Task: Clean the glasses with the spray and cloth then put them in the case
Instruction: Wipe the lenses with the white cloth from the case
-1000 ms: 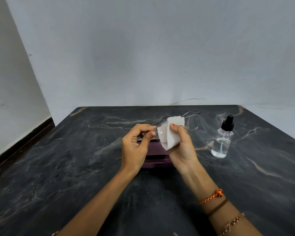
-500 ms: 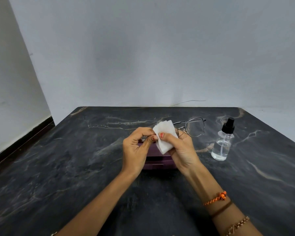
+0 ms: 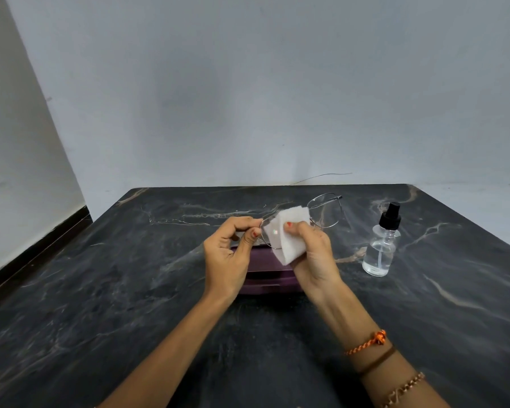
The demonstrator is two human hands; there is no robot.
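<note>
Thin metal-framed glasses (image 3: 326,212) are held in the air above the table's middle. My left hand (image 3: 227,254) pinches the frame's left end between thumb and fingers. My right hand (image 3: 314,257) holds a folded white cloth (image 3: 286,240) wrapped around the left lens, thumb pressed on its front. The right lens sticks out bare past the cloth. A dark purple case (image 3: 270,273) lies on the table under both hands, mostly hidden by them. A clear spray bottle (image 3: 380,248) with a black nozzle stands upright to the right.
The dark marble table (image 3: 115,290) reaches back to a pale wall. A thin wire (image 3: 321,176) lies along the table's far edge. Floor and a dark skirting board show at the left.
The cloth has shifted along the left lens and the glasses have tilted, their right lens now higher. Both hands stay in the same spot above the case.
</note>
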